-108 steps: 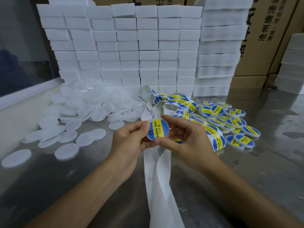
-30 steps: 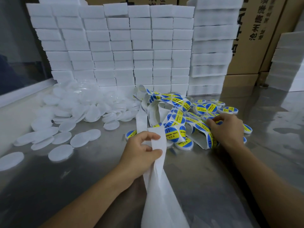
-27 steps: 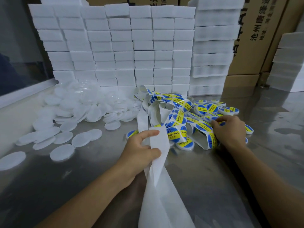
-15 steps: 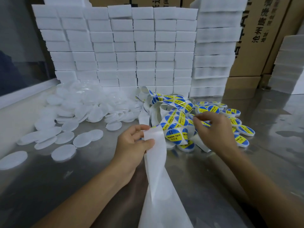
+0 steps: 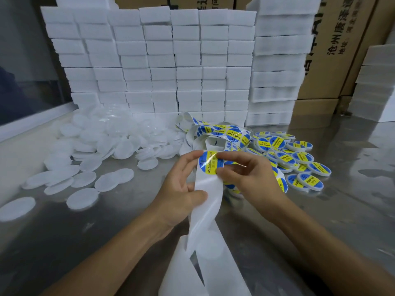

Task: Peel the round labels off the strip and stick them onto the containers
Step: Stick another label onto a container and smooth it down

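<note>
My left hand (image 5: 181, 189) grips the white backing strip (image 5: 206, 201), thumb pressed on it, while my right hand (image 5: 245, 178), which was reaching into the pile a moment ago, has come back and now pinches the edge of the next round label (image 5: 210, 162) at the strip's top. So I judge a fresh peel is starting. Labelled containers (image 5: 299, 159) lie right of my hands on the bench (image 5: 352, 210); blank white containers (image 5: 102, 146) wait on the left.

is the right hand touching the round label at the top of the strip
Touching. In the head view the right hand pinches the round label by its right edge, thumb and forefinger overlapping it, while the left hand holds the strip.
</note>
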A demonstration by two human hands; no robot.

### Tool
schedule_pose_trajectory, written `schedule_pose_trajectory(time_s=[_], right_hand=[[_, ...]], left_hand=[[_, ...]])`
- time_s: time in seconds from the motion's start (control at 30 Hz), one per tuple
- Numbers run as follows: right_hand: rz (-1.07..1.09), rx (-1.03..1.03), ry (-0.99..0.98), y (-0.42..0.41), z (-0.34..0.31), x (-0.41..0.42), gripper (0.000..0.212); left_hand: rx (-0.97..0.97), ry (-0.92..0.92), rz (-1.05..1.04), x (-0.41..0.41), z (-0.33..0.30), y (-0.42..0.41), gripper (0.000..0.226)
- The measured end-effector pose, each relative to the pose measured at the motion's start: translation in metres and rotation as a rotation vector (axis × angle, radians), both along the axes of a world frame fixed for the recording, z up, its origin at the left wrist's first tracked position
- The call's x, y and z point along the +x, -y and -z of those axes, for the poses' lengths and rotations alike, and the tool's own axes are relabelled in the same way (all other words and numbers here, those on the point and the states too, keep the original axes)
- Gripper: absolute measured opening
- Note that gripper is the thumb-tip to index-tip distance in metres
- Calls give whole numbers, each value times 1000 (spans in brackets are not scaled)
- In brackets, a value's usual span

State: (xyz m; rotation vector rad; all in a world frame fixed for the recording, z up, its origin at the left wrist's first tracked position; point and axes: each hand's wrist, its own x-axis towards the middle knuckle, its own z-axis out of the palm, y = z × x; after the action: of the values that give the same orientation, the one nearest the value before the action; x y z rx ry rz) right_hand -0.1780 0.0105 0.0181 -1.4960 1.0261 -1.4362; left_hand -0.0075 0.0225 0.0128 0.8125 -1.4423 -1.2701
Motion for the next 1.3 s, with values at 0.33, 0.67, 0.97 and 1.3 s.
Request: schedule_pose_trajectory(time_s=[0.33,0.67,0.97,1.3], right_hand=[[108,-362,-462,-4,2,3,56],[355,-753,-824,-4,8,8,9],[462,-877,-992,-2,11,14,10],[489,-853,-1016,2,15,17,15]], left_hand=[[65,-30,-232,1,10,10,15],[-80,118,-371,-1,16,13,17],[-356,324,-286,-1,16,9,16],[-390,388,-286,2,17,8,11]])
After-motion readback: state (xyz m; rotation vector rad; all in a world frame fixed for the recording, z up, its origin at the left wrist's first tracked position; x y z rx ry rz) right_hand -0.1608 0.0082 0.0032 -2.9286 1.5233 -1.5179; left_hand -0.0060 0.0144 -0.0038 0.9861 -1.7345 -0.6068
